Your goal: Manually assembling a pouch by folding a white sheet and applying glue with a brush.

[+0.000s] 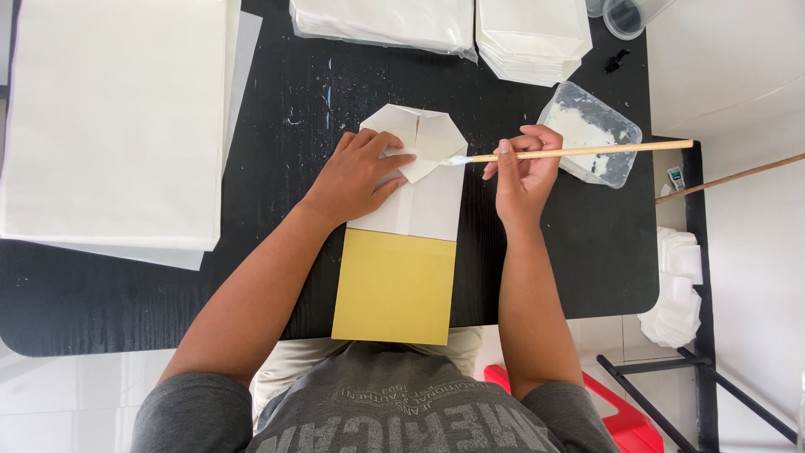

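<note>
a large stack of white sheets (113, 117) is laid at the left of the black table (277, 277). the left hand (356, 176) is pressed flat, fingers spread, on a folded white paper bag (423, 180) at the table's middle, over a yellow board (394, 287). a thin wooden brush (570, 152) is pinched in the closed fingers of the right hand (521, 172), its white tip touching the bag's folded flap. just beside it, a clear plastic tub (591, 138) smeared with white paste is seen. folded white bags (532, 38) are stacked at the far edge. white floor and a red stool (620, 419) are visible below.
</note>
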